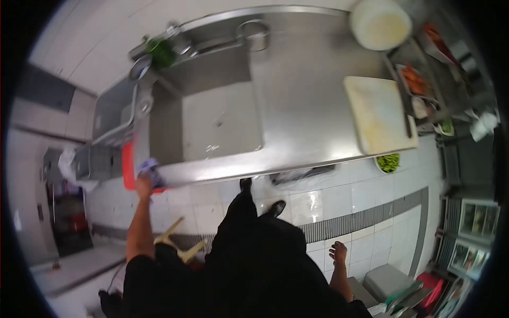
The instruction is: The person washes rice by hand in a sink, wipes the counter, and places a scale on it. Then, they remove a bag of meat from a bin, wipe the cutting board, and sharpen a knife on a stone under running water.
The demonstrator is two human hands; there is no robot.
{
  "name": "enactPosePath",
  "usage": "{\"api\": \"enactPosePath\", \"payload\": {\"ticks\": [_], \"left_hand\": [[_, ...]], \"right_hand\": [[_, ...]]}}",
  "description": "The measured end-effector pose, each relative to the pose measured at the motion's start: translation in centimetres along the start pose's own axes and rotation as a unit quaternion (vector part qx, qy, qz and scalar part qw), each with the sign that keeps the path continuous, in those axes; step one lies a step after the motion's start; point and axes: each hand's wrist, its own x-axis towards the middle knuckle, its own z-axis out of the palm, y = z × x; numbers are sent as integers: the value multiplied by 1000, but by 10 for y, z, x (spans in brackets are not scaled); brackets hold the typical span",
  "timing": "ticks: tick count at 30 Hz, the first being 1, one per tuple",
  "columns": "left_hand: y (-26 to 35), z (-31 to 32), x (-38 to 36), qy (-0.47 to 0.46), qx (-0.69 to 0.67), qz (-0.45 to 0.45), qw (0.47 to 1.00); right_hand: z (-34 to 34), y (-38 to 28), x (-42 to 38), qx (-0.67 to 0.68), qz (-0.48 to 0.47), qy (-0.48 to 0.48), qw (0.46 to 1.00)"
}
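My left hand [143, 186] is closed around a bunched purple cloth [150, 170] at the near left corner of the steel counter. Just beside the cloth is a red plastic container [128, 161]. The steel sink [167, 127] lies beyond that hand, with a shallow, greyish bottom that looks wet. Far from the counter, my right hand [338, 252] hangs low at my side over the tiled floor, its fingers apart and slightly curled, holding nothing.
A cutting board [379, 114] with a knife [409, 126] at its edge lies on the right counter. Behind it stands a white bucket [380, 26]. Below sits a bowl of green vegetables [388, 162]. A yellowish stool [188, 252] is by my left leg; grey crates [114, 108] stand left.
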Motion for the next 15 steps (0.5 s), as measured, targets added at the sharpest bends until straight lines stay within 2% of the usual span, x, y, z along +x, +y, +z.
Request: {"api": "enactPosePath", "payload": {"ticks": [1,2,3,5,6,7,8,9,10,11,13,15], "left_hand": [[4,1,16,107,-50,1,993],[113,-99,-14,-63,-214,-85,971],[154,-104,-12,-67,-221,-70,970],[204,-104,-6,-87,-292,101,947],[226,-67,2,-78,-259,142,952],[300,-98,-37,-145,-302,223,915],[346,-85,-56,-175,-295,304,889],[383,-41,-61,-95,-270,480,829],[435,-55,-91,-141,-119,486,854],[472,-22,-106,-161,-76,516,838],[540,21,-117,-104,-67,566,815],[605,49,-90,-66,-83,566,818]], "right_hand": [[-3,-2,-2,2,-14,1,1000],[-3,-10,-8,24,-47,15,999],[0,-22,-11,37,-48,26,998],[7,-44,-12,69,-105,49,991],[14,-58,-11,84,-123,47,988],[20,-71,-7,87,-121,51,988],[25,-84,-4,95,-149,25,984],[31,-97,-1,104,-177,3,979],[36,-115,-7,103,-181,-1,978],[39,-130,-13,104,-179,5,978],[48,-158,-20,54,-205,8,977],[49,-163,-23,37,-217,16,975]]}}
